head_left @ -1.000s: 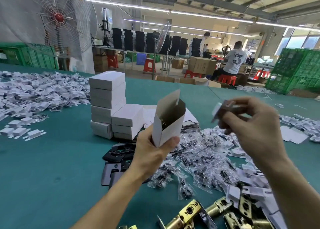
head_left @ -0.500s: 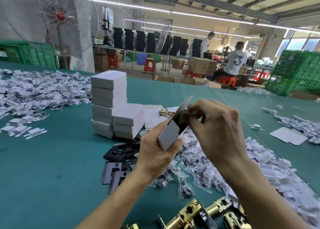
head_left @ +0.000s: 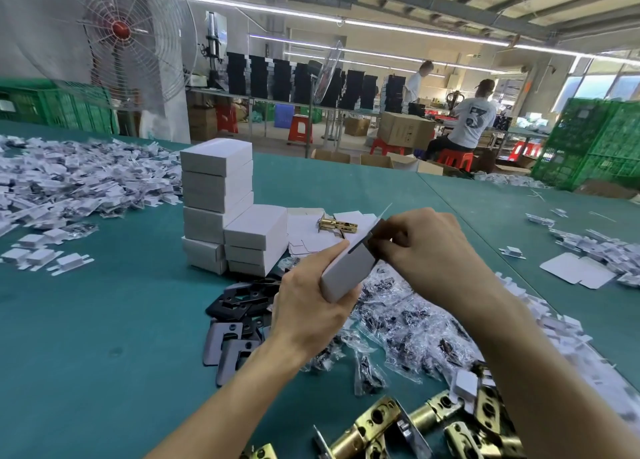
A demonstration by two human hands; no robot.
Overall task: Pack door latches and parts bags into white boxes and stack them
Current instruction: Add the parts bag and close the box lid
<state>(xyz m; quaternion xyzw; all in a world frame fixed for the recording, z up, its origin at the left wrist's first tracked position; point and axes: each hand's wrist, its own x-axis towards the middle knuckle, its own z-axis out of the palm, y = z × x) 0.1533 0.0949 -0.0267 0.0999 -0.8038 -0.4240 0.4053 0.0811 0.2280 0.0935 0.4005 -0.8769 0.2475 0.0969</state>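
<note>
Your left hand point(head_left: 311, 306) wraps the small white box point(head_left: 346, 275) and holds it tilted, its open mouth turned up toward your right hand point(head_left: 426, 247). That hand pinches something at the mouth, either a flap or an insert; your knuckles hide which. If you squeeze too hard with the left, the thin card walls will likely bow and narrow the opening, so whatever goes in snags. A crooked push from the right could crease the raised flap at its fold. The box is matte white board with a darker inside and crisp edges. Beneath both hands lie the parts bags point(head_left: 408, 320), crinkled clear film that looks slippery. Below your right wrist are the latches point(head_left: 374, 424), brass-coloured barrels with flat faceplates. Beyond your left hand stands the stepped stack of closed boxes point(head_left: 221, 195), which a careless placement could knock over.
</note>
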